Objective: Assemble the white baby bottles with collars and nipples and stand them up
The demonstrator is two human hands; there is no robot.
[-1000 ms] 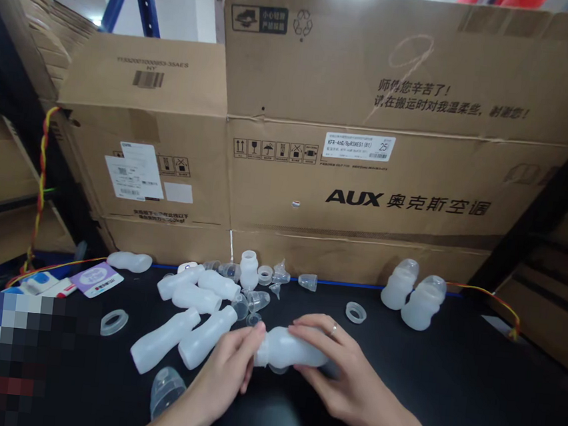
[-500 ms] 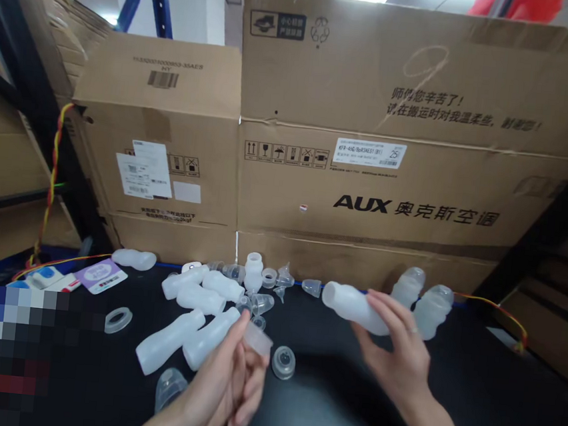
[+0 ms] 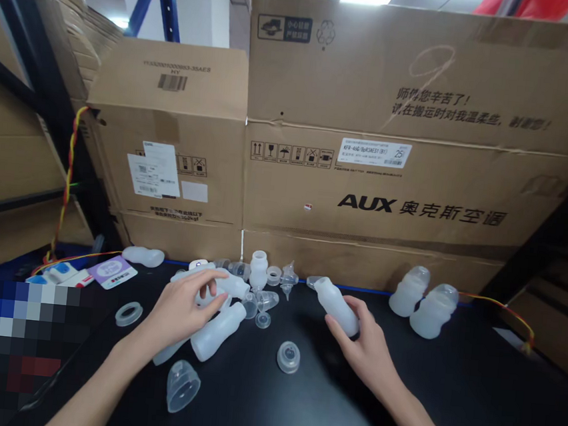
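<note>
My right hand (image 3: 363,331) is wrapped around a frosted white baby bottle (image 3: 336,305), held tilted above the black table with its neck toward the upper left. Over a cluster of similar bottles on the left, my left hand (image 3: 182,304) hovers with fingers curled and thumb apart; nothing shows in its grasp. Just beside it lies a frosted bottle (image 3: 217,332) on its side. A clear dome cap (image 3: 183,387) rests nearer to me. Toward the middle sits a collar ring with a nipple (image 3: 289,357).
Two capped bottles (image 3: 434,312) stand at right. Small clear caps and nipples (image 3: 266,300) lie mid-table near an upright open bottle (image 3: 258,271). A white ring (image 3: 128,314) and a purple card (image 3: 112,271) are at left. Cardboard (image 3: 372,235) walls the back.
My left hand has moved left and away over the bottle cluster; the clear cap it held no longer shows in it. My right hand has shifted left and tilted its bottle more upright.
</note>
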